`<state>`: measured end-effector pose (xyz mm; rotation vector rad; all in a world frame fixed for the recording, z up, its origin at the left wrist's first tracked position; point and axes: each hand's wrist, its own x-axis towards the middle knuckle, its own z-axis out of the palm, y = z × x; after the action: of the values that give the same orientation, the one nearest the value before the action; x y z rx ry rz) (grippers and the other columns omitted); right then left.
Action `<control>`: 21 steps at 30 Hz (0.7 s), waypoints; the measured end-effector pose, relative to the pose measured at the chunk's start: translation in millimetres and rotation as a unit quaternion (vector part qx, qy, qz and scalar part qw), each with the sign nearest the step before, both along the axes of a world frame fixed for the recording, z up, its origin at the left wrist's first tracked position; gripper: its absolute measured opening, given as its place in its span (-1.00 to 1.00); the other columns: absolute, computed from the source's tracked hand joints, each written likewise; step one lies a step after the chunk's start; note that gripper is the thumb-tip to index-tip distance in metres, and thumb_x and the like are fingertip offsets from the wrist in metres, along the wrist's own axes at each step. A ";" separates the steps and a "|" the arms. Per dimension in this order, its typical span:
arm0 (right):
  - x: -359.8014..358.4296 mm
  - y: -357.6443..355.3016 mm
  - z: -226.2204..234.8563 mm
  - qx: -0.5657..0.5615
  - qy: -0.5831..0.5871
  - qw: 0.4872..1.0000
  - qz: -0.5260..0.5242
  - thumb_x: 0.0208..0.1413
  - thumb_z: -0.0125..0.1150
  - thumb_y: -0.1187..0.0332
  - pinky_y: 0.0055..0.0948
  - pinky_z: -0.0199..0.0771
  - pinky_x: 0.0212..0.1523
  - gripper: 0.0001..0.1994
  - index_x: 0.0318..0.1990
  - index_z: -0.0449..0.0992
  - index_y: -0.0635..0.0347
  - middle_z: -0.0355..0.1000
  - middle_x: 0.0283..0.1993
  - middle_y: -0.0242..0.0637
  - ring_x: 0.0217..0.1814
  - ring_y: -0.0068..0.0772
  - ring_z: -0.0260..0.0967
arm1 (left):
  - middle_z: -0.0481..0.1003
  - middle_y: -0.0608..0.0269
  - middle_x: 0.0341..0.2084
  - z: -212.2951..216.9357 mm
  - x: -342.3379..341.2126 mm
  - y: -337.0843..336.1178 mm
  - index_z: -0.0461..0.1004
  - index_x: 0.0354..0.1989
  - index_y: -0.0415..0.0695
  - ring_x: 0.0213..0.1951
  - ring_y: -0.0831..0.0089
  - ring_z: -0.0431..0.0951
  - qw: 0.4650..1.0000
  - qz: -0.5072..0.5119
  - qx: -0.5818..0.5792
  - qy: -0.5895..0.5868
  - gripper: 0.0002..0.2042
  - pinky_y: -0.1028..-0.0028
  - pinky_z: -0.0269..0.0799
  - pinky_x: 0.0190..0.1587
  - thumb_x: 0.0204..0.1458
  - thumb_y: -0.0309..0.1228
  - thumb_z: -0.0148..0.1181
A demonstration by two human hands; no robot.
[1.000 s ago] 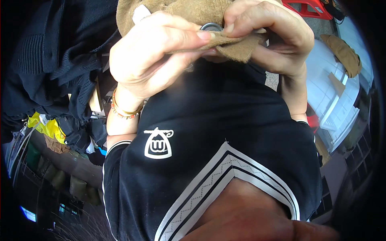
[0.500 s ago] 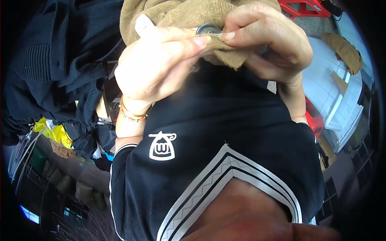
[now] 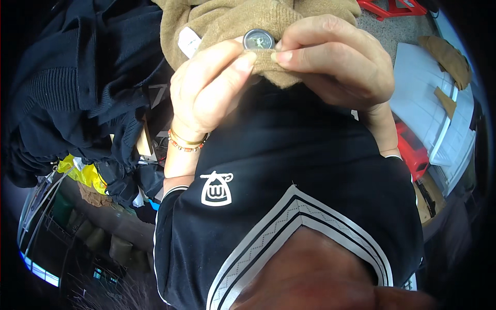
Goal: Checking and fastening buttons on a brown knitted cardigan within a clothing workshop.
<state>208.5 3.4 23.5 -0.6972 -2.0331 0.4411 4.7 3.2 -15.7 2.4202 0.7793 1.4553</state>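
1. The left hand (image 3: 209, 85) and the right hand (image 3: 338, 62) each have thumb and forefinger pinched on the fuzzy, ribbed tan knit garment (image 3: 227, 23).
2. Between these fingertips sits one round, glossy, dark-rimmed button-like disc (image 3: 259, 39).
3. Just beyond the left fingers is a white rectangular label (image 3: 189, 42).
4. Further left, black ribbed knitwear (image 3: 57, 95) lies folded.

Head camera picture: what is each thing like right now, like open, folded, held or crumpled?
Left hand: closed, pinching the knit
Right hand: closed, pinching the knit
Tan knit garment: held, bunched
Dark-rimmed round piece: between the hands, face showing; whether attached, I can't tell
White tag: sticking out
Dark knitwear: heaped, rumpled
Yellow bag: crumpled
Bracelets: worn, left wrist
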 end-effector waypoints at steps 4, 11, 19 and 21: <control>8.6 2.3 -6.6 0.025 -0.001 0.999 0.035 -0.22 0.30 0.69 -0.57 0.49 -0.49 -0.80 -0.35 0.53 0.37 0.45 -0.32 -0.07 -0.45 -0.35 0.48 | 0.52 0.02 -0.31 -4.4 2.5 2.5 0.50 -0.19 -0.19 -0.38 0.21 0.59 1.000 -0.004 0.023 -0.015 -0.63 0.44 0.54 -0.40 -0.27 -0.69 0.33; 12.2 1.1 -10.7 0.095 -0.027 0.994 0.053 -0.21 0.28 0.66 -0.54 0.52 -0.44 -0.80 -0.32 0.55 0.39 0.44 -0.25 -0.03 -0.38 -0.32 0.50 | 0.54 -0.10 -0.22 0.2 3.3 6.2 0.45 -0.36 -0.27 -0.29 0.13 0.61 0.997 -0.058 0.003 -0.048 -0.79 0.42 0.55 -0.34 -0.22 -0.65 0.30; 15.0 -7.5 -8.8 0.082 -0.043 0.995 0.029 -0.27 0.30 0.60 -0.50 0.54 -0.40 -0.80 -0.36 0.56 0.34 0.45 -0.22 -0.08 -0.36 -0.31 0.52 | 0.54 -0.13 -0.20 -1.4 3.7 5.1 0.42 -0.25 -0.30 -0.20 0.18 0.60 0.978 -0.111 -0.147 -0.099 -0.73 0.43 0.52 -0.17 -0.18 -0.64 0.27; 12.2 -5.6 -14.3 0.099 -0.047 0.994 0.014 -0.25 0.29 0.53 -0.53 0.49 -0.47 -0.84 -0.40 0.54 0.26 0.45 -0.26 -0.19 -0.40 -0.36 0.49 | 0.52 -0.13 -0.15 2.7 3.2 0.0 0.41 -0.20 -0.33 -0.12 0.20 0.57 0.962 -0.143 -0.189 -0.136 -0.70 0.38 0.48 -0.08 -0.17 -0.64 0.28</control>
<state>220.7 -2.2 9.2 -0.5775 -2.1433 0.2217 7.9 3.1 -13.0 1.9056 0.5561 1.3426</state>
